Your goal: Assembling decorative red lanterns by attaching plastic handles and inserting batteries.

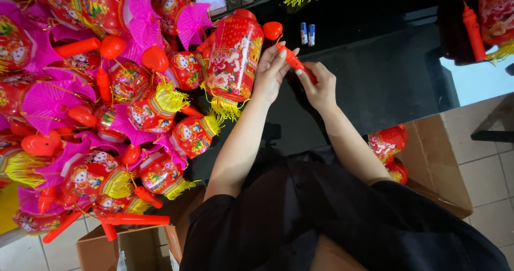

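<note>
Black clothing (342, 223) fills the bottom of the head view, closest to the lens, with both bare forearms reaching up from it toward 12 o'clock; left hand (270, 70) has its fingers curled around the upper part of a red plastic lantern handle (295, 63), thumb and fingertips pinching it near the top, so definitely grasping, not loose; right hand (320, 89) sits just at 4 o'clock of the left one, fingers closed on the lower end of the same handle; so the stick runs slanted between the two hands, over the black tabletop (385, 84); at its top end there's a red heart-shaped knob (272, 29); a big red cylinder lantern (234, 57) with a yellow tassel fringe hangs right beside the left hand at 9 o'clock, touching the back of it or nearly, can't tell which; further out at 9 o'clock is a huge pile of small red and pink lanterns (96, 105); two small batteries (307, 34) lie on the table at 1 o'clock of the hands; cardboard box (428, 158) at 4 o'clock holds a couple more red lanterns.
</note>
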